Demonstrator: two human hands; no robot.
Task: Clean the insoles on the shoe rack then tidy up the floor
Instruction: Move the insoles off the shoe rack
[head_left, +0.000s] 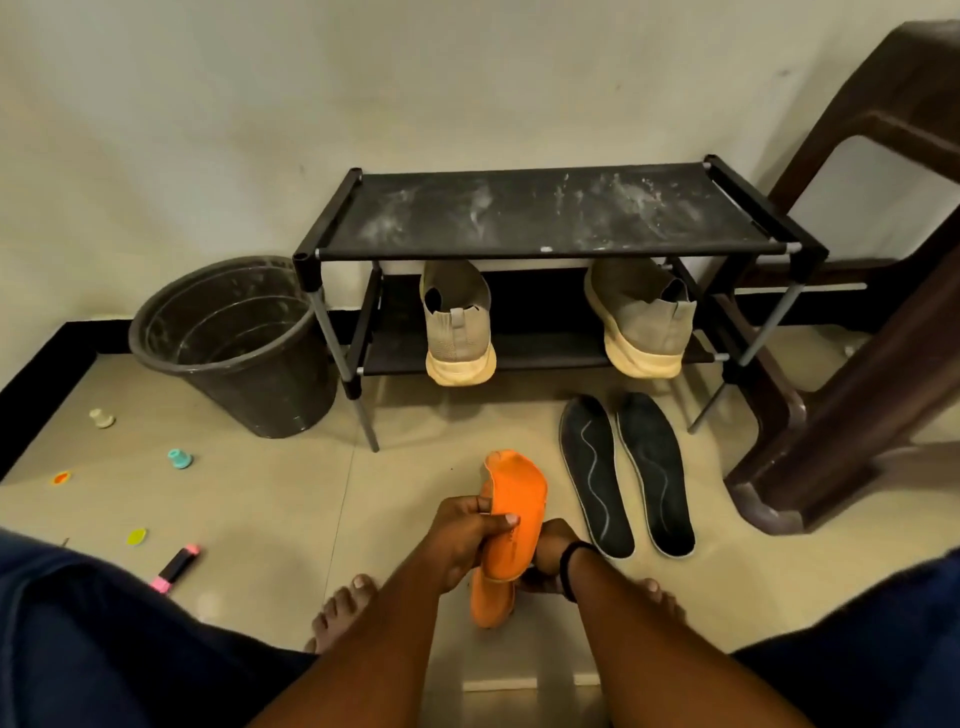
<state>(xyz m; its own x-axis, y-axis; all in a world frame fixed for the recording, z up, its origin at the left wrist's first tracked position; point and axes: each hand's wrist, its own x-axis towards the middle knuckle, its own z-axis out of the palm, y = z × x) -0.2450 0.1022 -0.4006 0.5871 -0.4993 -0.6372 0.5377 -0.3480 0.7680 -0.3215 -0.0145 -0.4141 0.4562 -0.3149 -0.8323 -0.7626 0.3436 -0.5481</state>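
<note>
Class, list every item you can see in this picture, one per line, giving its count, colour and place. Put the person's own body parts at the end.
shoe rack: one, black, dusty top shelf, against the wall
shoes: two, beige, lower shelf of the rack
bin: one, dark grey, left of the rack
black insoles: two, side by side on the floor before the rack
orange insoles: two, held in both hands
brown furniture: one, right of the rack
small caps: two, cream and teal, floor at left
flat discs: two, orange and yellow, floor at left
marker: one, black with pink ends, floor at left
left hand: one, grips an orange insole
right hand: one, black wristband, holds the insoles' lower end
bare feet: two, on the floor
</note>
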